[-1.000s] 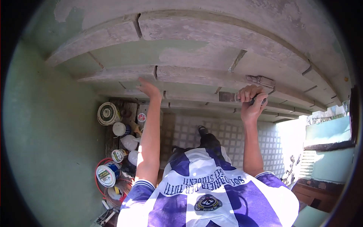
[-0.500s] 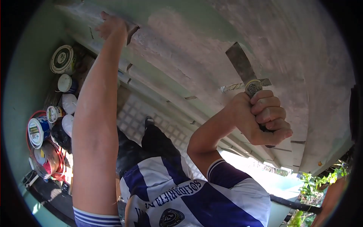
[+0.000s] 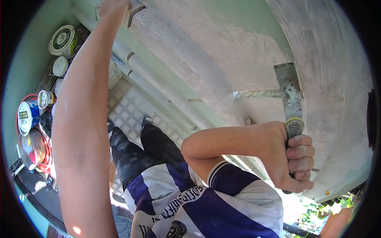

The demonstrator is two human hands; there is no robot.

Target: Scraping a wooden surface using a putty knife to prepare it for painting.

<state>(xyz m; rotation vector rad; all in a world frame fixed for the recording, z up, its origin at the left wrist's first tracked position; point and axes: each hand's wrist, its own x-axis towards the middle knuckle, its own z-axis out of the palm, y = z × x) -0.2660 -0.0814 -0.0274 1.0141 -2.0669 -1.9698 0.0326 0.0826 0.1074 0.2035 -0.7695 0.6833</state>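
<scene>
A scraper (image 3: 291, 95) with a broad, stained metal blade and a dark handle is in my right hand (image 3: 297, 156), fingers wrapped round the handle. Its blade points up and away, over or against the patchy pale-and-green boarded surface (image 3: 222, 59); I cannot tell whether it touches. A narrow slot (image 3: 258, 93) with a rough edge lies just left of the blade. My left arm reaches far up, and my left hand (image 3: 113, 5) is at the upper edge of the picture, beside a notch in the boards. Its fingertips are cut off; the part that shows looks open, with nothing visible in it.
Along the green wall at left stand paint buckets (image 3: 62, 39), a blue-and-white tub (image 3: 28, 118) and a coil of red hose or cable (image 3: 44, 152). A tiled floor (image 3: 133, 103) lies far below the boards. Plants (image 3: 333, 206) grow at lower right.
My right hand has moved right and nearer to me with the scraper, whose blade now stands more upright and right of the slot. My left hand has slid up, partly out of the picture.
</scene>
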